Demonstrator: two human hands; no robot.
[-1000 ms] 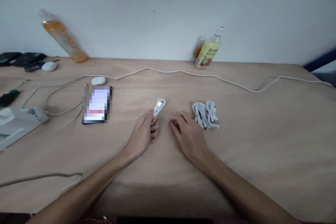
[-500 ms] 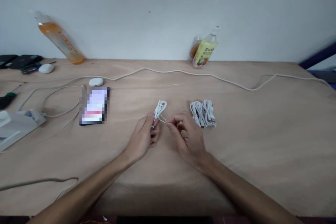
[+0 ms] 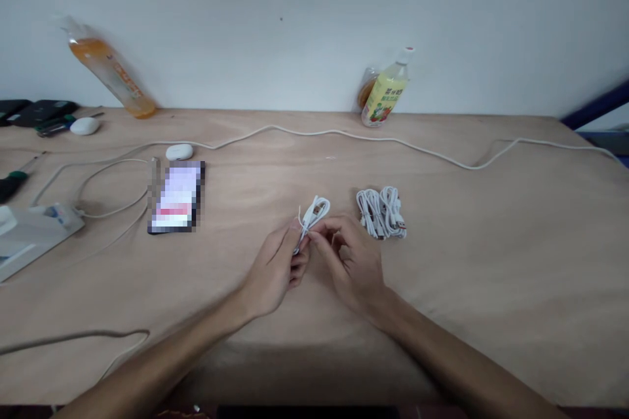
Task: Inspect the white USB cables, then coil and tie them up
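A coiled white cable (image 3: 318, 207) with a USB plug is pinched between the thumb and fingers of my left hand (image 3: 278, 266). A thin white tie sticks up from the coil near my left thumb. My right hand (image 3: 351, 262) is closed, thumb and index fingertip pressed together at the right side of the coil; whatever lies between them is too small to make out. Just beyond my right hand, bundled white cables (image 3: 381, 213) lie side by side on the table.
On the table (image 3: 246, 177) are a phone (image 3: 175, 196), a white case (image 3: 179, 152) and a white power strip (image 3: 37, 239) at left. A long white cable (image 3: 334, 133) crosses behind. An orange bottle (image 3: 111, 78) and a yellow bottle (image 3: 386, 91) lean on the wall.
My left hand has moved slightly right with the coiled cable, which now meets my right fingertips. The tie strands no longer stretch across a gap between the hands; one end now points up.
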